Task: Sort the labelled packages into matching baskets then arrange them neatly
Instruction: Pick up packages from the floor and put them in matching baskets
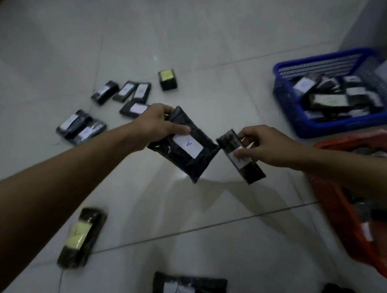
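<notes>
My left hand (157, 123) grips a large black package (186, 155) by its top edge, holding it above the floor; its white label reads "A". Just to the right, my right hand (265, 145) pinches a narrow black package (229, 142) with a white label, thumb over the label. The two packages almost touch. A blue basket (336, 127) at the right holds several black labelled packages. An orange basket (342, 216) sits under my right forearm, with a few packages inside.
Black packages lie on the white tiled floor: a cluster with white labels (128, 93) at the far left, a pair (80, 128) nearer, a small box with a yellow label (167, 80), a yellow-labelled package (81, 237) and a flat one (187, 289) at the bottom.
</notes>
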### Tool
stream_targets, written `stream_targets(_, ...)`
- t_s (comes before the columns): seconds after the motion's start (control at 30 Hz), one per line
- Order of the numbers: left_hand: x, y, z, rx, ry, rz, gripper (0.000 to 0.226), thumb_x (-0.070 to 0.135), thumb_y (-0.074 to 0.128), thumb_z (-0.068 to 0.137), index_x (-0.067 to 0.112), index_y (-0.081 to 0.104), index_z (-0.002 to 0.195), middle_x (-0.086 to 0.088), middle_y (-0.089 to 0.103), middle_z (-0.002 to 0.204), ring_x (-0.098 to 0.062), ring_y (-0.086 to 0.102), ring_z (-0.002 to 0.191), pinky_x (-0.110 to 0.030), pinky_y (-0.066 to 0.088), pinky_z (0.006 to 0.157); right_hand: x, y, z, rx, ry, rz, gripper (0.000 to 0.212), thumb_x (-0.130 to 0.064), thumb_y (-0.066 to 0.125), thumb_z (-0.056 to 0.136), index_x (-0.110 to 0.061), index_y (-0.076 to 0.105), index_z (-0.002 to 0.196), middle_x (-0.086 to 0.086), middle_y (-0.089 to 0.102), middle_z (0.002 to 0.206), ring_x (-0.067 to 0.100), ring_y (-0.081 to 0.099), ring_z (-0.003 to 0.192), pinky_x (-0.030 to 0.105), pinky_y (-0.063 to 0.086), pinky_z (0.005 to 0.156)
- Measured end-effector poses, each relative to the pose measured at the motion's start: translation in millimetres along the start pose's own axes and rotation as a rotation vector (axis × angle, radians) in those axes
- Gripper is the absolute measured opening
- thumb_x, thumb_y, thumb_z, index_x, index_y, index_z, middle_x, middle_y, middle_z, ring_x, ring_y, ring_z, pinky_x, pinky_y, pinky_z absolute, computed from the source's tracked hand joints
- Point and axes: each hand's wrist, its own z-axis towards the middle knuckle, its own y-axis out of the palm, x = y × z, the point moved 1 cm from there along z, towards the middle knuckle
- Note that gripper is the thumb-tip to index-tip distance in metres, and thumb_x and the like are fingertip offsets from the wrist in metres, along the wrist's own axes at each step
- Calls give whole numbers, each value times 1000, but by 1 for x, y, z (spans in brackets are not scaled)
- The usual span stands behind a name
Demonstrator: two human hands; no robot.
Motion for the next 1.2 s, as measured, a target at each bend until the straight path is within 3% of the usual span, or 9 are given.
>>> stream_targets(0.13, 66, 49, 34, -80, 90, 28, 28, 18, 79, 77, 6, 65, 99, -13, 73, 93, -28, 72, 81, -50, 59, 75, 38, -66, -26, 271, 89, 304, 23, -15, 79, 81, -20, 63, 96, -3, 69, 71, 11, 66, 66, 24, 52, 55)
stream_targets(0.3, 117, 147, 62, -274, 179, 5, 26, 18, 78, 78, 10, 67, 100, -5, 75, 86, -18, 73, 73, -26, 55, 56, 105, -131, -87, 554, 215, 415, 24, -15, 78, 82, -14, 64, 102, 2, 72, 73, 8, 67, 62, 22, 50, 56)
stream_targets(0.47, 157, 251, 65, -563, 236, 39, 20, 20, 74, 80, 14, 68, 98, -3, 75, 89, -17, 73, 79, -27, 57, 63, 167, -160, -155, 725, 385, 311, 33, -20, 82, 78, -15, 57, 98, 1, 69, 69, 8, 66, 60, 24, 51, 56)
stream_targets(0.57, 164, 296, 59, -739, 245, 73, 23, 22, 73, 81, 11, 69, 101, -4, 75, 93, -20, 72, 86, -33, 59, 74, 193, -167, -182, 754, 484, 274, 33, -22, 80, 81, -17, 55, 101, 4, 74, 77, 21, 73, 74, 43, 59, 75)
stream_targets(0.63, 161, 317, 56, -816, 241, 118, 26, 23, 75, 79, 14, 69, 103, -3, 75, 95, -20, 72, 87, -38, 59, 81, 204, -173, -194, 762, 521, 288, 32, -22, 78, 83, -17, 55, 104, 4, 76, 81, 20, 73, 76, 44, 59, 78)
stream_targets(0.73, 155, 338, 51, -716, 366, 313, 33, 37, 78, 73, 27, 66, 102, 6, 71, 97, -13, 68, 87, -39, 57, 82, 206, -168, -202, 582, 547, 262, 30, -25, 78, 83, -19, 57, 105, 0, 76, 81, 13, 72, 70, 33, 57, 68)
stream_targets(0.87, 151, 343, 42, -435, 752, 675, 56, 57, 76, 66, 34, 53, 112, 12, 54, 107, -9, 54, 94, -33, 51, 78, 210, -152, -204, 519, 515, 48, 18, -33, 82, 78, -24, 67, 84, -6, 74, 76, 11, 69, 65, 45, 59, 71)
stream_targets(1.03, 142, 339, 32, -293, 833, 864, 72, 76, 66, 59, 32, 40, 109, 9, 48, 120, -11, 46, 100, -28, 42, 75, 203, -155, -210, 449, 492, -122, 10, -33, 74, 86, -25, 72, 80, -9, 72, 69, 2, 67, 65, 32, 57, 72)
stream_targets(1.2, 134, 336, 25, -337, 839, 820, 49, 76, 60, 63, 35, 43, 83, 18, 52, 83, -5, 49, 76, -25, 38, 62, 185, -166, -209, 553, 426, -169, 3, -30, 73, 87, -29, 70, 88, -12, 72, 78, -7, 64, 72, 20, 52, 72)
